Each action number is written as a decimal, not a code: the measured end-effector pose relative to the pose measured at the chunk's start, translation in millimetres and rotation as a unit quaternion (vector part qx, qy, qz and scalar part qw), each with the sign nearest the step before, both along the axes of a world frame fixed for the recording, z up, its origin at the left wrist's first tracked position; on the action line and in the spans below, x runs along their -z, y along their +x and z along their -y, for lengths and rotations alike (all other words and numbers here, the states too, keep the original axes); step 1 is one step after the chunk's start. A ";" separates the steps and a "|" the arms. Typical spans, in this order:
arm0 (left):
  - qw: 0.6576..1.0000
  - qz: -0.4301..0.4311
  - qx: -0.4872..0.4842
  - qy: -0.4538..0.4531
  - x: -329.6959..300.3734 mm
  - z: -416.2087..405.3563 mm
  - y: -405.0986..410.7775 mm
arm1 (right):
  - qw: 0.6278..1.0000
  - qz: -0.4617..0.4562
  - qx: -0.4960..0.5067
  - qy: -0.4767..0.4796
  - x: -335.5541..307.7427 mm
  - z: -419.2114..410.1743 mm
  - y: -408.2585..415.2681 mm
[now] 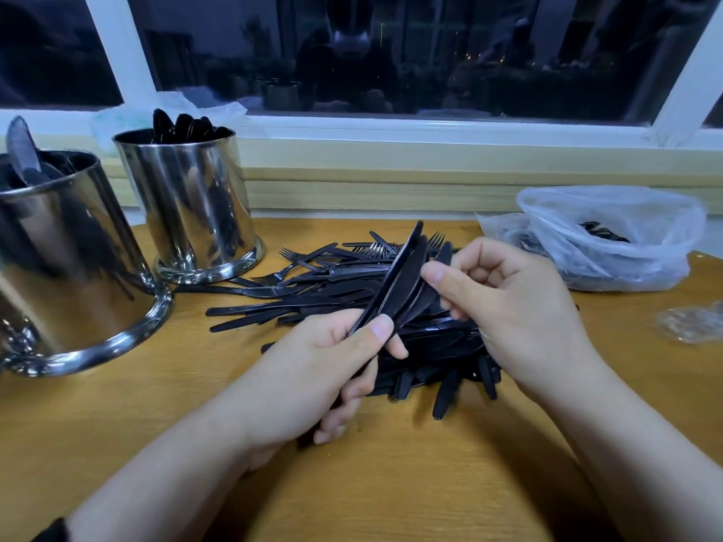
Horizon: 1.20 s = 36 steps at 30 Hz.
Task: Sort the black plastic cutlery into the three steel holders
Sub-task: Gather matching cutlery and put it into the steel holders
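1. The left hand [336, 357] gripped a bundle of knives [403, 283] by the handles, blades pointing up and away to the right.
2. The right hand [508, 303] pinched one knife of that bundle near its tip.
3. The pile [313, 291] of loose cutlery lay on the table [410, 483] directly beneath both hands.
4. Two holders [187, 197] stood to the far left; the left hand was nearer them.

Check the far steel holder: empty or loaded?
Loaded. The far steel holder stands upright with black spoon bowls poking above its rim; how full it is below the rim cannot be told.
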<state>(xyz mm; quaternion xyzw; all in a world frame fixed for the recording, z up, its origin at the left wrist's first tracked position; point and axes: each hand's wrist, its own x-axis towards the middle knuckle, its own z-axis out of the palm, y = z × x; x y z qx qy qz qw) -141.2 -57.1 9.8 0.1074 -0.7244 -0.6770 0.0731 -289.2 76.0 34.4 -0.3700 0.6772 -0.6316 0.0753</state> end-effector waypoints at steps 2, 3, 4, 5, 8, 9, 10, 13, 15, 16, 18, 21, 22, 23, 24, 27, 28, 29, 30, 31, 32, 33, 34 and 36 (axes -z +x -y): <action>1.000 -0.005 0.001 -0.008 0.7 0.4 -0.3 | 1.000 0.007 -0.004 0.003 -0.3 0.4 1.1; 1.000 -0.005 0.003 -0.008 0.9 0.6 -0.2 | 1.000 0.014 -0.008 0.002 -0.1 0.8 1.2; 1.000 -0.003 0.005 -0.006 0.7 0.5 0.3 | 1.000 0.022 -0.013 0.000 0.2 1.2 1.2; 1.000 -0.001 0.008 -0.004 0.8 0.3 0.6 | 0.999 0.030 -0.019 -0.001 1.0 1.7 0.6; 1.000 -0.002 0.009 0.002 1.4 -0.3 0.8 | 0.998 0.046 -0.033 -0.006 3.2 1.7 -1.3; 1.000 -0.001 0.006 -0.002 1.5 -0.4 0.5 | 0.998 0.049 -0.038 -0.008 3.7 1.8 -1.9; 1.000 0.000 0.001 -0.008 1.5 -0.1 0.3 | 0.998 0.050 -0.043 -0.008 3.8 1.7 -2.0; 1.000 0.004 -0.014 -0.025 2.1 1.9 0.0 | 0.998 0.045 -0.050 0.001 4.5 2.7 -1.6; 0.999 0.009 -0.020 -0.037 2.2 3.0 -0.6 | 0.998 0.039 -0.052 0.010 5.0 3.0 -1.0; 0.999 0.011 -0.024 -0.042 2.4 3.5 -1.1 | 0.998 0.035 -0.054 0.015 4.9 3.0 -0.6; 0.998 0.014 -0.036 -0.049 3.4 4.7 -1.8 | 0.998 0.028 -0.059 0.022 5.4 3.3 -0.3; 0.997 0.023 -0.036 -0.059 4.1 4.6 -1.0 | 0.997 0.028 -0.065 0.035 6.0 3.7 -0.9; 0.997 0.026 -0.034 -0.062 4.0 3.6 -0.7 | 0.997 0.022 -0.068 0.044 5.4 3.4 -1.0; 0.997 0.027 -0.042 -0.059 3.4 2.5 -0.8 | 0.996 0.007 -0.068 0.053 4.9 2.5 -1.7; 0.997 0.025 -0.059 -0.051 3.0 2.2 -1.7 | 0.996 -0.014 -0.066 0.063 4.4 1.3 -2.6; 0.988 0.003 -0.141 -0.058 2.2 8.1 -3.1 | 0.989 -0.097 -0.021 0.111 3.6 -6.1 -11.8; 0.984 -0.005 -0.159 -0.078 2.1 11.7 -3.1 | 0.981 -0.129 -0.002 0.145 2.4 -10.1 -17.7; 0.980 -0.012 -0.172 -0.101 2.5 15.5 -3.0 | 0.970 -0.156 0.007 0.184 1.1 -14.5 -24.1; 0.975 -0.015 -0.179 -0.128 3.6 18.5 -2.6 | 0.959 -0.176 0.005 0.222 -0.4 -19.6 -29.6; 0.970 -0.015 -0.182 -0.160 5.4 20.5 -2.4 | 0.949 -0.190 -0.006 0.252 -1.9 -24.9 -35.5; 0.965 -0.014 -0.182 -0.190 7.1 21.6 -2.2 | 0.941 -0.198 -0.022 0.275 -4.0 -29.5 -40.7; 0.959 -0.016 -0.184 -0.214 8.1 21.7 -1.9 | 0.933 -0.203 -0.041 0.294 -5.2 -32.8 -44.9; 0.955 -0.019 -0.184 -0.232 8.6 20.9 -1.4 | 0.924 -0.208 -0.060 0.316 -5.8 -34.1 -46.5; 0.947 -0.020 -0.185 -0.261 8.5 19.4 -1.4 | 0.900 -0.222 -0.092 0.363 -3.7 -33.5 -48.0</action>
